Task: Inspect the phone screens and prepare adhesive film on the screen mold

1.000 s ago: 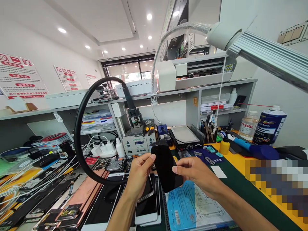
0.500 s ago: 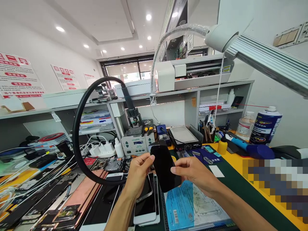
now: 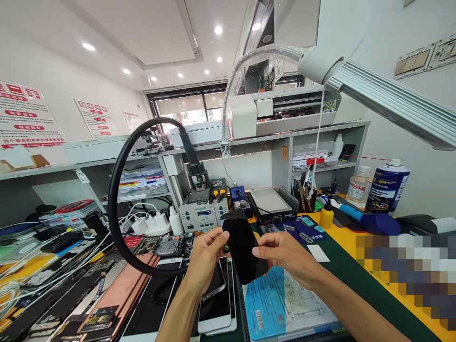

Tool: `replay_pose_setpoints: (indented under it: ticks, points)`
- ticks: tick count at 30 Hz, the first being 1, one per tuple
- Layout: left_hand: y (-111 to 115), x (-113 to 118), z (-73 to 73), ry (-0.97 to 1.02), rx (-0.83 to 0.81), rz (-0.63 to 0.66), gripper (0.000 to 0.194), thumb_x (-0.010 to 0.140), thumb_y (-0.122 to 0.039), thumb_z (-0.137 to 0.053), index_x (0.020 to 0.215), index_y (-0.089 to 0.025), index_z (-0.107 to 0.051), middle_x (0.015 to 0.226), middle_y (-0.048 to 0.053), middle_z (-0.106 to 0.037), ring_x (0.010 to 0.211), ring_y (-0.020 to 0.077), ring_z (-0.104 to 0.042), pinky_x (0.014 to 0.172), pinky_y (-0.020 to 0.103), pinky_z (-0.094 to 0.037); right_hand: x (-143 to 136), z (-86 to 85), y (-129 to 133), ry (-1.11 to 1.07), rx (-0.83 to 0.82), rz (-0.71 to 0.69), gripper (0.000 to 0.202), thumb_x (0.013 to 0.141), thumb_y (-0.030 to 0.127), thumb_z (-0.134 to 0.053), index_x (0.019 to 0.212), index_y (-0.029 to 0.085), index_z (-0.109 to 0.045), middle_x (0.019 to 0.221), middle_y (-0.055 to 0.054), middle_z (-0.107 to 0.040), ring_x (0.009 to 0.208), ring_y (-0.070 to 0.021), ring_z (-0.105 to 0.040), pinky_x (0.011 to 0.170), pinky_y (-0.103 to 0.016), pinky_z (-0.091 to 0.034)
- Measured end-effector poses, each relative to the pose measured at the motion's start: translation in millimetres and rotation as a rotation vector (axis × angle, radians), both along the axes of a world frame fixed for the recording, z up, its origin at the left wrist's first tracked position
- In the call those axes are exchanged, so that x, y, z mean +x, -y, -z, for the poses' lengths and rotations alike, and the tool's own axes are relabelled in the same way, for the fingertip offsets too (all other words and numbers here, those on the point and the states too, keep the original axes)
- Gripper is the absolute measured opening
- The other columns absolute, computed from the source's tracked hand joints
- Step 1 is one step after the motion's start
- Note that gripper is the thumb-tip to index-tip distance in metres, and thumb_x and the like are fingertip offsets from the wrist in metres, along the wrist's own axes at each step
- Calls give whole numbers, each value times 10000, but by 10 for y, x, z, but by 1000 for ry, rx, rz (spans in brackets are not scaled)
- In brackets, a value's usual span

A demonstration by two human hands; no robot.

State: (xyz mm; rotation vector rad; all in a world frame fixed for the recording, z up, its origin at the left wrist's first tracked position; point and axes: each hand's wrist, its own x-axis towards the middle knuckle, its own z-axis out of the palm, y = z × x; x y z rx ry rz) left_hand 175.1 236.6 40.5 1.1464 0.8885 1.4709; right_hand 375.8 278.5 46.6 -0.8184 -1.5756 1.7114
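Note:
A phone (image 3: pixel 242 251) with a black, unlit front is tilted up between my two hands, above the bench. My left hand (image 3: pixel 208 251) pinches its upper left edge, the thumb on the front face. On the lower right edge, my right hand (image 3: pixel 277 251) grips with thumb in front and fingers behind. The back of the phone is hidden. Below it lie a blue and white repair mat (image 3: pixel 267 308) and several other phones, among them a white-framed phone (image 3: pixel 213 323) near my left wrist.
A thick black hose (image 3: pixel 113 190) loops at the left of my hands. Several opened phones and a copper-coloured panel (image 3: pixel 123 289) cover the left side. Behind stand a hot-air station (image 3: pixel 199 216) and a flat heating plate (image 3: pixel 270 202). A lamp (image 3: pixel 392 99) overhangs; a spray can (image 3: pixel 387 187) stands right.
The camera view has shifted slightly, so the background sits a little lower and further left. Both hands keep the same grip on the phone.

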Motion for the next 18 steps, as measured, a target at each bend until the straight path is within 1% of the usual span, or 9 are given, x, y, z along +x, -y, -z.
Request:
replay_pose_setpoints:
  ticks: [2, 5, 8, 10, 12, 13, 15, 17, 18]
  points:
    - [3, 20, -6, -14, 10, 1, 169, 908, -294, -618, 846, -138, -632, 735, -26, -611, 640, 117, -589, 601, 265, -499, 8, 21, -19, 0, 18, 4, 284, 699, 393, -792, 733, 131, -686, 647, 5, -613, 577, -129, -578, 559, -264, -489]
    - [26, 73, -15, -52, 40, 13, 192, 920, -322, -597, 878, -139, -635, 790, -9, -636, 675, 129, -605, 628, 282, -507, 53, 60, -4, 20, 66, 17, 334, 708, 451, -770, 782, 134, -694, 689, -15, -632, 612, -153, -606, 576, -287, -506]
    - [69, 131, -13, -122, 85, 32, 224, 922, -358, -588, 932, -142, -646, 831, 4, -657, 698, 143, -618, 661, 309, -511, 161, 59, 91, 62, 191, 93, 328, 768, 475, -705, 780, 148, -690, 692, -13, -632, 628, -163, -605, 589, -291, -498]
    - [100, 157, -18, -187, 122, 41, 240, 912, -369, -598, 869, -141, -658, 804, -1, -660, 729, 154, -624, 711, 330, -505, 277, 9, 200, 116, 323, 157, 286, 808, 442, -674, 765, 161, -699, 677, -4, -632, 633, -158, -592, 597, -271, -472]
    - [129, 166, -46, -263, 149, 71, 232, 890, -357, -627, 818, -140, -670, 819, 6, -682, 799, 174, -639, 794, 363, -496, 420, -72, 334, 193, 474, 201, 248, 840, 400, -652, 768, 174, -725, 712, -12, -660, 659, -165, -598, 603, -260, -454]
    - [144, 162, -72, -303, 155, 91, 206, 873, -340, -646, 841, -140, -683, 861, 19, -702, 842, 186, -648, 832, 381, -490, 494, -111, 405, 237, 553, 220, 236, 854, 382, -639, 776, 182, -739, 738, -19, -674, 675, -173, -605, 600, -258, -449]
    - [185, 129, -146, -383, 153, 108, 194, 839, -301, -677, 960, -152, -705, 1017, 64, -725, 956, 220, -651, 881, 396, -483, 633, -155, 544, 331, 719, 244, 220, 884, 336, -608, 795, 201, -758, 781, -30, -690, 707, -186, -617, 608, -263, -448]
    - [263, 57, -236, -459, 147, 65, 262, 823, -289, -685, 1061, -181, -707, 1165, 98, -701, 1062, 262, -627, 898, 386, -483, 739, -116, 661, 425, 896, 255, 211, 908, 275, -578, 839, 210, -766, 804, -46, -692, 735, -195, -621, 643, -278, -455]
    - [326, 4, -280, -493, 148, 24, 281, 827, -302, -680, 1087, -199, -706, 1208, 101, -686, 1103, 281, -610, 914, 384, -477, 777, -59, 705, 470, 985, 255, 210, 915, 240, -562, 874, 207, -766, 820, -59, -693, 750, -201, -622, 669, -290, -462]
